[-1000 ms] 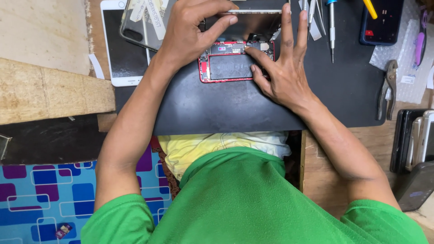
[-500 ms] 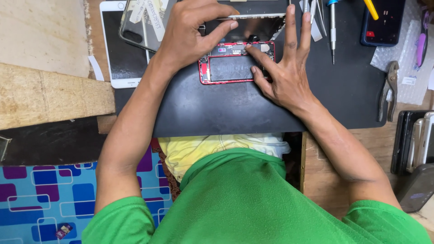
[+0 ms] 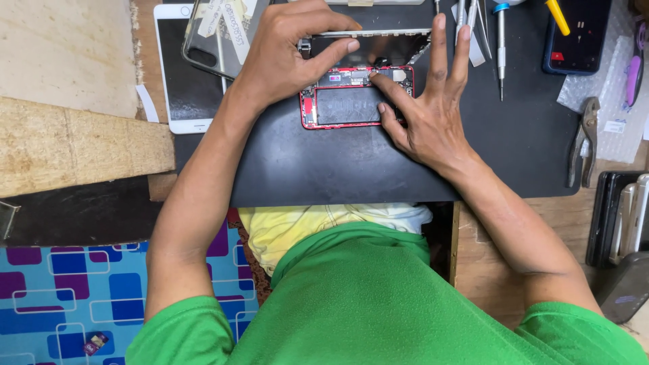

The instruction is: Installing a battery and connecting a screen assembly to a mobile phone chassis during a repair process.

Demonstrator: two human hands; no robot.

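A red phone body (image 3: 348, 105) lies opened on a black work mat (image 3: 324, 165), its dark battery showing. Its screen panel (image 3: 378, 47) is tilted up at the far side. My left hand (image 3: 287, 51) grips that panel by its left edge, thumb on the glass. My right hand (image 3: 422, 108) rests on the phone's right side, with the index fingertip pressing on the parts near the top of the battery and the other fingers spread.
A white phone (image 3: 182, 81) and a clear case (image 3: 216, 37) lie at the far left. Screwdrivers and tweezers (image 3: 497, 40), a dark phone (image 3: 578, 37) and pliers (image 3: 585, 142) sit to the right. More phones (image 3: 625, 216) are stacked at the right edge. A wooden board (image 3: 74, 145) lies at left.
My right index finger has shifted slightly along the top of the phone's inside. The left hand keeps its hold on the raised screen panel.
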